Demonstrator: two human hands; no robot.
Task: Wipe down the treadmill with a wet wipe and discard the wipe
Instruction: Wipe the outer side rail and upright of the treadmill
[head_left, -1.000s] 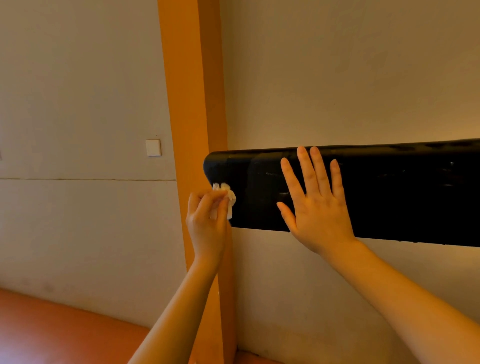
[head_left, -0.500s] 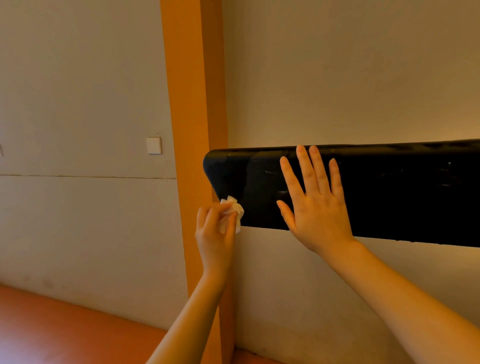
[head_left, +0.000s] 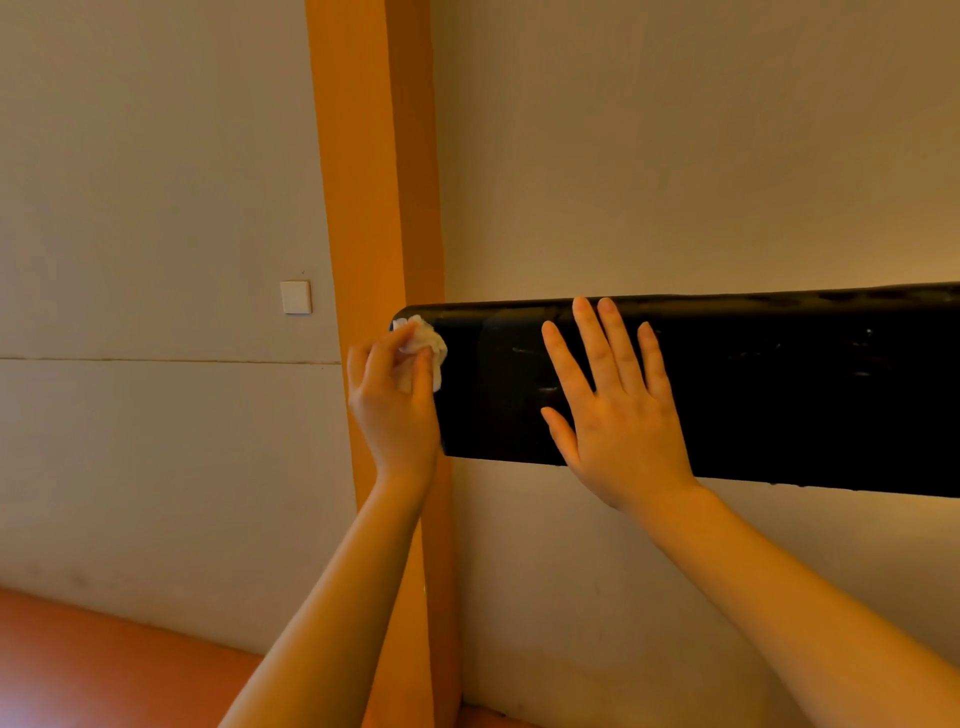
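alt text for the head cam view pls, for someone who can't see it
The left hand pinches a crumpled white wipe against the upper left corner of a long black treadmill panel, while the right hand presses flat on it, fingers spread. An orange pillar stands behind.

The treadmill panel looks like glossy black plastic, smooth, with faint smears and pale specks catching the light. The wet wipe is white, soft and crumpled (paper or cloth, hard to tell). Behind, the wall is matt beige paint, the pillar a matt orange, and the floor a smooth reddish surface with slight sheen.
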